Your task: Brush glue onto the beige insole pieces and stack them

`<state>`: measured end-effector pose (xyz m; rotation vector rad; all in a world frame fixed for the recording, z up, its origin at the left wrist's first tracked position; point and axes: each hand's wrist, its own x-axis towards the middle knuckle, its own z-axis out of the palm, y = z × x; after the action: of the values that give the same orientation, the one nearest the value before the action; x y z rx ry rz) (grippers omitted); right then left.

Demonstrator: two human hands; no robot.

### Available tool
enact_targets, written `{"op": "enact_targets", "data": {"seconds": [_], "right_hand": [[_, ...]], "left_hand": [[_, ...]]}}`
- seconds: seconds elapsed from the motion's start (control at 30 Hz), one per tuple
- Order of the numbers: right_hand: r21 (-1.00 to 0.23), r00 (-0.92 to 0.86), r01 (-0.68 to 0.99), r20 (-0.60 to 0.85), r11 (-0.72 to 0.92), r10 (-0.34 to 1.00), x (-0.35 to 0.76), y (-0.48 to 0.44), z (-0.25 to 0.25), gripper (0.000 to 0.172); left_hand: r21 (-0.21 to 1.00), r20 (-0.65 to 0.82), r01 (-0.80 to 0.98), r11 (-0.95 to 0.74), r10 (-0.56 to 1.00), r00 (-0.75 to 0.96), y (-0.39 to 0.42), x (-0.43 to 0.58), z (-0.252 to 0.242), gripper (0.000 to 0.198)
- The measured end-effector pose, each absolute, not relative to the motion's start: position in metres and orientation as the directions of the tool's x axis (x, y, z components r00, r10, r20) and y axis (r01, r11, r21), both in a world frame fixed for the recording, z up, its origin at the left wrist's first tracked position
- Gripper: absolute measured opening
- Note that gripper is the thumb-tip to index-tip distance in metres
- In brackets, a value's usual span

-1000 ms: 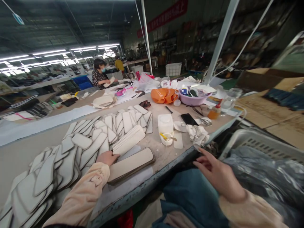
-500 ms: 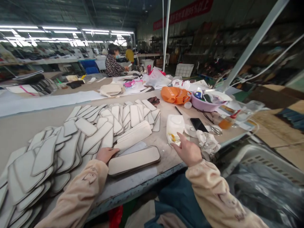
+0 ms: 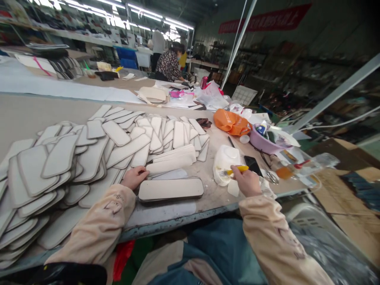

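My right hand (image 3: 247, 181) grips a yellow-handled brush (image 3: 240, 169), whose end dips into the cut-open white container (image 3: 226, 155). My left hand (image 3: 135, 177) has its fingers curled together at the left end of a fanned stack of pale strips (image 3: 175, 158); whether it pinches one is hidden. Just below and right of that hand lies a neat stack of long pale pieces with dark edges (image 3: 170, 189). Many loose pale pieces (image 3: 89, 154) overlap across the table on the left.
Right of the container are a black phone (image 3: 253, 165), scissors (image 3: 271, 177) and a bottle of orange liquid (image 3: 286, 171). Behind stand an orange bag (image 3: 231, 122) and a purple basin (image 3: 265, 143). A person (image 3: 169, 65) bends at the far side.
My right hand has taken hold of the yellow brush and lifted its handle at the container. My left hand's fingers have drawn together by the strips. The view has tilted and shifted.
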<state>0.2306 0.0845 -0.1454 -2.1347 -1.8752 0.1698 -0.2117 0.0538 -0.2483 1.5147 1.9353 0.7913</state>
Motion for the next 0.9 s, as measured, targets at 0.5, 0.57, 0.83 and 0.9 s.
{"op": "enact_targets", "data": {"seconds": [0.5, 0.57, 0.83, 0.9], "right_hand": [[-0.440, -0.247, 0.838, 0.222, 0.323, 0.943, 0.258, 0.058, -0.147, 0.035], [-0.434, -0.228, 0.846, 0.231, 0.310, 0.946, 0.259, 0.060, -0.144, 0.036], [-0.434, -0.203, 0.845, 0.278, 0.311, 0.939, 0.253, 0.067, -0.156, 0.037], [-0.474, -0.137, 0.834, 0.320, 0.284, 0.938, 0.256, 0.061, -0.159, 0.041]], "left_hand": [[0.844, -0.077, 0.499, 0.197, 0.965, -0.252, 0.051, -0.212, -0.260, 0.040], [0.824, -0.075, 0.529, 0.203, 0.964, -0.254, 0.052, -0.212, -0.260, 0.039], [0.838, -0.092, 0.494, 0.231, 0.953, -0.289, 0.050, -0.210, -0.256, 0.033], [0.855, -0.105, 0.458, 0.243, 0.947, -0.305, 0.049, -0.208, -0.254, 0.030]]}}
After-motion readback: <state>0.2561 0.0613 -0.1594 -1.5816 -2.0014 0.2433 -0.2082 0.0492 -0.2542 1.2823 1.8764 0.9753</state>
